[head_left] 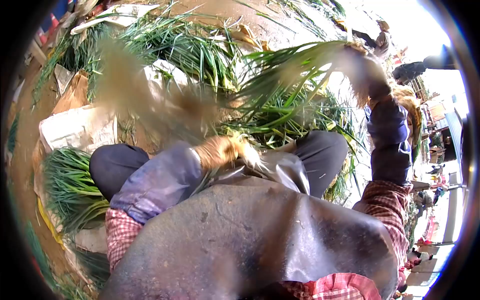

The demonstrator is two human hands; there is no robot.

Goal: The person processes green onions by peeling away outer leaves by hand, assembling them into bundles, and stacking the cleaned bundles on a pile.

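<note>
My left hand (pixel 220 151), in a dirty brown glove, is low in front of my lap, its fingers closed round the pale root ends of some green stalks (pixel 250 154). At the upper right my right hand (pixel 367 75) is raised, gloved and blurred. It grips a bunch of long green leafy stalks (pixel 295 70), whose leaves stretch to the left over the heap (pixel 280 120) between my knees. A dark, wet-looking apron (pixel 225 220) covers my lap. Brown smears on the lens hide part of the middle left.
More green stalks (pixel 185 45) lie across the ground ahead. A tied-looking bundle (pixel 75 185) is at the left, beside pale sacking (pixel 75 127). Another person (pixel 382 40) is at the upper right, near a dark-gloved hand (pixel 409 71). Several people are farther off at the right.
</note>
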